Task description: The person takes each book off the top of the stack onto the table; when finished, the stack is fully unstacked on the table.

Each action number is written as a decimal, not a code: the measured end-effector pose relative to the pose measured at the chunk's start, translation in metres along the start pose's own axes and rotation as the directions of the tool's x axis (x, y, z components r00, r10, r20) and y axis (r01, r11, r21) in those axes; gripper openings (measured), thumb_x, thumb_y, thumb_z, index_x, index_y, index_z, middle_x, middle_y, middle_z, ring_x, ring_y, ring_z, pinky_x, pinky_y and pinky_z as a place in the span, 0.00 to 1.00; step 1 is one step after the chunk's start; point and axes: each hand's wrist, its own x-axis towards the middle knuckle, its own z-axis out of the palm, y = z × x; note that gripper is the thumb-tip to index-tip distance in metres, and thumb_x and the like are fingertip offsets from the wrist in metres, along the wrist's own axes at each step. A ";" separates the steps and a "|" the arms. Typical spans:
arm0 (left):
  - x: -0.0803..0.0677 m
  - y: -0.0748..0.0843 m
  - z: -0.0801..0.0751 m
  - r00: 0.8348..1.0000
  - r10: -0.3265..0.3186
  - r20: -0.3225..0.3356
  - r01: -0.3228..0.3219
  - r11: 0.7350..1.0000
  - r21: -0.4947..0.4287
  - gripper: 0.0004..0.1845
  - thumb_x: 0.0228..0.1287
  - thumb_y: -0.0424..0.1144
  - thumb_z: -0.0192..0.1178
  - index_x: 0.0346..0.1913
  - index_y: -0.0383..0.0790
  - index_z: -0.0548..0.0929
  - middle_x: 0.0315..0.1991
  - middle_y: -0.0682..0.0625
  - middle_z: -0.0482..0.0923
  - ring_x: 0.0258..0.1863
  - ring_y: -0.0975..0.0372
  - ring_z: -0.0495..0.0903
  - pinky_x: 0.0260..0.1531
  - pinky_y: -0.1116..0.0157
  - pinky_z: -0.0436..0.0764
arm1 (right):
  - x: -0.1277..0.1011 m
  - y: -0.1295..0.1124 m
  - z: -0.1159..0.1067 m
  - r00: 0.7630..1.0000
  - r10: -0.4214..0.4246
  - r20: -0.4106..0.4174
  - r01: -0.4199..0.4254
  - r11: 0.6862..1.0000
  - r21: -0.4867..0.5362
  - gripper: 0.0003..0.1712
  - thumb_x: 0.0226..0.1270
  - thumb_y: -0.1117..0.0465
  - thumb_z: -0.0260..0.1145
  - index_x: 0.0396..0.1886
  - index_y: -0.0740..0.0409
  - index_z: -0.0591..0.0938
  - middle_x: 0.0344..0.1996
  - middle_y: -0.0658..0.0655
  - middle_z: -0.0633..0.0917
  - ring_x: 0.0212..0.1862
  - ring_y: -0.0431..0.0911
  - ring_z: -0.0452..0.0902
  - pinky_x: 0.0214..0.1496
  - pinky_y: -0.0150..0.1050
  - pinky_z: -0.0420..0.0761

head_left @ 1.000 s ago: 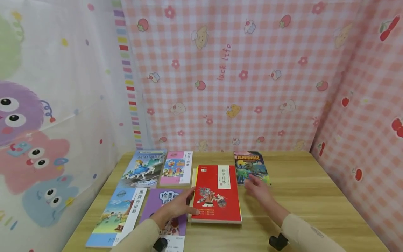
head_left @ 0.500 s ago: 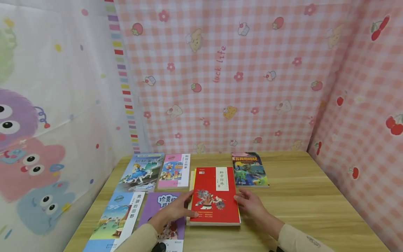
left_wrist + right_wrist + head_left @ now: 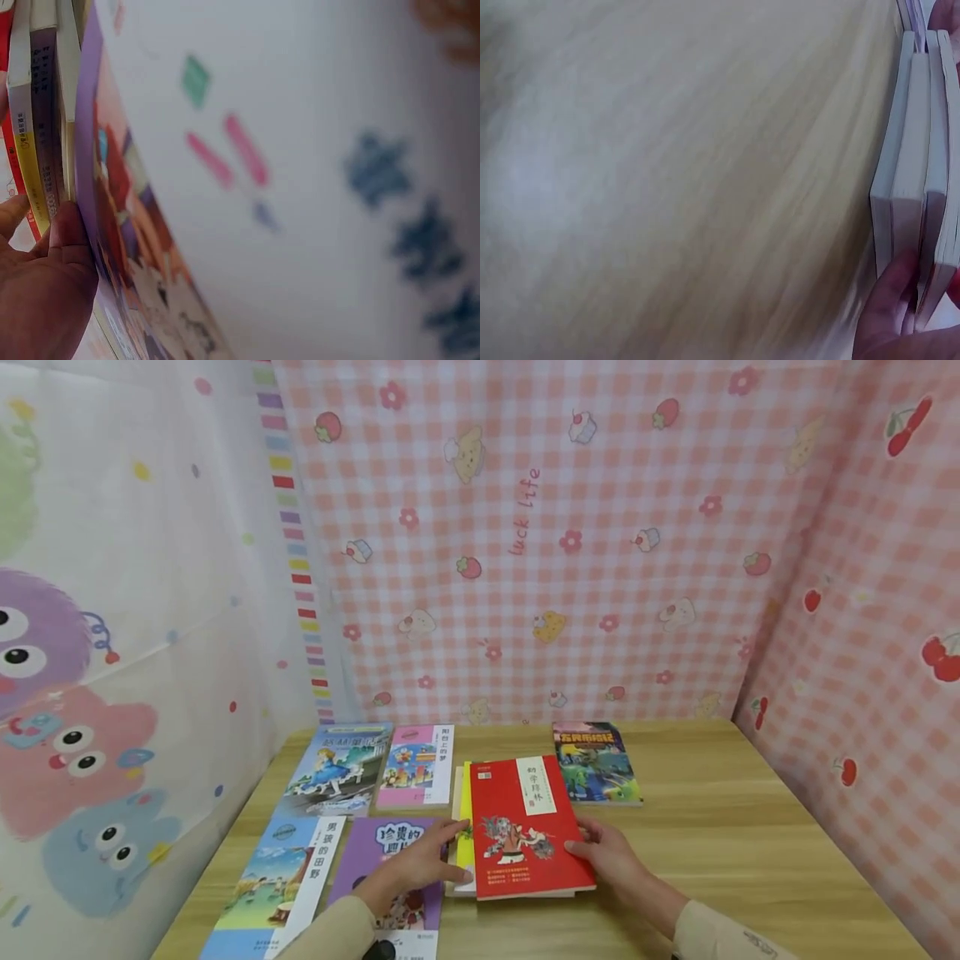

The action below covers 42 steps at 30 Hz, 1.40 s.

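A red book [image 3: 521, 802] lies turned askew on top of a stack of several books at the middle of the table. My right hand [image 3: 618, 864] pinches its right edge, thumb on the cover. Under it, to the left, a yellow book [image 3: 467, 793] shows a strip of its cover. My left hand [image 3: 416, 864] holds the stack's left side, thumb at the lower corner beside the red book. The left wrist view shows the stacked spines [image 3: 45, 127] at those fingers. Page edges [image 3: 909, 165] fan slightly apart above my right fingers in the right wrist view.
A purple book [image 3: 375, 852] lies under my left forearm. Left of the stack are a blue field-scene book [image 3: 258, 885], a girl-in-blue book [image 3: 333, 772] and a pink book [image 3: 412, 768]. A dark colourful book [image 3: 596, 768] lies behind on the wooden table [image 3: 720, 835].
My right hand has come from the dark book to the red book's right edge and gripped it. The red book has shifted right and turned, baring the yellow one. My left hand stays at the stack.
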 end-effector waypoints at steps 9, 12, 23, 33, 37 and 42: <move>0.000 -0.002 0.002 0.999 -0.038 -0.019 0.039 0.999 0.024 0.49 0.53 0.41 0.76 0.76 0.42 0.62 0.72 0.37 0.56 0.72 0.38 0.53 0.66 0.35 0.55 | -0.003 -0.007 -0.009 0.996 0.067 0.053 -0.068 0.997 0.023 0.31 0.68 0.68 0.64 0.69 0.72 0.68 0.43 0.62 0.83 0.36 0.49 0.82 0.37 0.45 0.85; 0.002 -0.001 0.001 0.998 -0.056 -0.028 0.057 0.998 0.022 0.49 0.52 0.42 0.76 0.76 0.43 0.61 0.72 0.37 0.56 0.72 0.39 0.52 0.66 0.35 0.55 | -0.002 -0.012 -0.013 0.996 0.069 0.064 -0.072 0.996 0.048 0.32 0.68 0.69 0.62 0.71 0.69 0.66 0.44 0.63 0.83 0.35 0.51 0.83 0.35 0.47 0.85; 0.005 0.003 0.004 0.997 -0.066 -0.034 0.066 0.998 0.008 0.50 0.51 0.42 0.77 0.76 0.42 0.61 0.74 0.35 0.53 0.73 0.38 0.51 0.67 0.36 0.53 | 0.006 -0.016 -0.031 0.992 0.029 0.120 -0.042 0.993 0.108 0.29 0.72 0.71 0.56 0.71 0.68 0.66 0.48 0.65 0.83 0.41 0.53 0.83 0.42 0.48 0.85; 0.008 0.000 0.002 0.997 -0.073 -0.035 0.075 0.996 0.040 0.53 0.51 0.45 0.77 0.78 0.42 0.58 0.76 0.33 0.49 0.74 0.38 0.48 0.67 0.36 0.52 | 0.008 -0.019 -0.033 0.995 0.022 0.101 -0.036 0.989 0.141 0.31 0.71 0.72 0.55 0.73 0.66 0.65 0.49 0.66 0.82 0.40 0.53 0.83 0.41 0.46 0.85; 0.005 0.000 0.001 0.997 -0.068 -0.026 0.069 0.997 0.030 0.54 0.51 0.44 0.77 0.78 0.40 0.57 0.75 0.32 0.49 0.73 0.37 0.48 0.67 0.36 0.52 | 0.010 -0.020 -0.034 0.994 0.003 0.108 -0.021 0.985 0.169 0.31 0.71 0.72 0.55 0.73 0.66 0.64 0.49 0.66 0.82 0.40 0.52 0.84 0.38 0.45 0.85; 0.002 0.000 -0.001 0.998 -0.053 -0.023 0.054 0.998 0.042 0.54 0.52 0.45 0.77 0.77 0.38 0.57 0.74 0.31 0.50 0.73 0.37 0.50 0.67 0.36 0.53 | 0.017 -0.023 -0.041 0.995 -0.022 0.102 0.002 0.980 0.197 0.32 0.73 0.71 0.54 0.75 0.66 0.61 0.57 0.71 0.77 0.41 0.49 0.83 0.39 0.43 0.85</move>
